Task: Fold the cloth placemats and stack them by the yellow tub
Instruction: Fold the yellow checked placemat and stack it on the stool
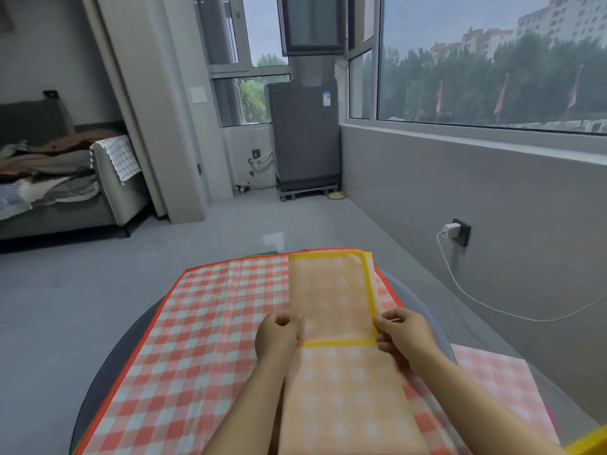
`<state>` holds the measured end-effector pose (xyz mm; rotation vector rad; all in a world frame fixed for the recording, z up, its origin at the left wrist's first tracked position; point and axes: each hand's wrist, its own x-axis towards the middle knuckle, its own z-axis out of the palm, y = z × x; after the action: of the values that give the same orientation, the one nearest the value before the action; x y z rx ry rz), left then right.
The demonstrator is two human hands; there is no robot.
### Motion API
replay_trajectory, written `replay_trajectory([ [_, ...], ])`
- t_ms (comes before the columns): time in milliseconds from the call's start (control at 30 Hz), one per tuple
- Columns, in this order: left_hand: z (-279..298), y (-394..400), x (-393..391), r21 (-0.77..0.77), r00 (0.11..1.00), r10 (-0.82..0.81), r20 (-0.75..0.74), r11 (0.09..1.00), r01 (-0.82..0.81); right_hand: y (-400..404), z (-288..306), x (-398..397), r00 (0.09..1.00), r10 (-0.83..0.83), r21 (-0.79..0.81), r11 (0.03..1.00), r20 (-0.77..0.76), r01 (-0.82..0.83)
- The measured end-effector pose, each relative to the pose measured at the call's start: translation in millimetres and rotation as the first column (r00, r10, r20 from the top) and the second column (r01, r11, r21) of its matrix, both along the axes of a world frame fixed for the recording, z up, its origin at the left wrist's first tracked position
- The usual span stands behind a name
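Observation:
A yellow-edged orange check placemat (pixel 331 297), folded into a long strip, lies lengthwise on a spread red-and-white check placemat (pixel 203 326). My left hand (pixel 277 334) pinches the strip's left edge at the turned-over yellow hem. On the right edge, at the same height, my right hand (pixel 402 333) pinches the strip. A folded pale red check placemat (pixel 502 385) lies at the right. A corner of the yellow tub (pixel 591 443) shows at the bottom right.
The placemats cover a round dark table (pixel 108 366). A grey wall with a plugged-in charger (pixel 451 231) and its white cable runs along the right. Grey floor lies beyond the table, a sofa piled with cloths (pixel 59 178) at the far left.

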<state>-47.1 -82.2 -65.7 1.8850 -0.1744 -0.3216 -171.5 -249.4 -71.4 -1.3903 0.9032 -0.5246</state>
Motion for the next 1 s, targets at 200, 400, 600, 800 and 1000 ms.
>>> replay_trajectory([
  [200, 13.5, 18.6, -1.4, -0.346, 0.953, -0.155, -0.261, 0.937, 0.057, -1.7, 9.7, -10.7, 0.989, 0.076, 0.130, 0.987, 0.129, -0.093],
  [400, 16.3, 41.5, -8.4, -0.413, 0.933, -0.250, -0.259, 0.902, 0.127, 2.6, 14.4, -22.2, 0.983, 0.151, 0.092, 0.983, 0.100, -0.160],
  [600, 10.4, 53.7, -20.1, -0.112, 0.943, -0.333, -0.032, 0.938, 0.327, 6.3, 17.9, -35.0, 0.954, 0.264, -0.224, 0.930, -0.139, -0.290],
  [800, -2.9, 55.2, -25.3, 0.151, 0.892, -0.399, 0.212, 0.915, 0.374, 16.7, 18.8, -36.3, 0.883, 0.267, -0.526, 0.722, -0.387, -0.449],
  [1000, -9.7, 45.4, -38.3, 0.452, 0.758, -0.523, 0.389, 0.826, 0.338, 45.2, 17.4, -36.8, 0.699, 0.060, -0.644, 0.339, -0.712, -0.686],
])
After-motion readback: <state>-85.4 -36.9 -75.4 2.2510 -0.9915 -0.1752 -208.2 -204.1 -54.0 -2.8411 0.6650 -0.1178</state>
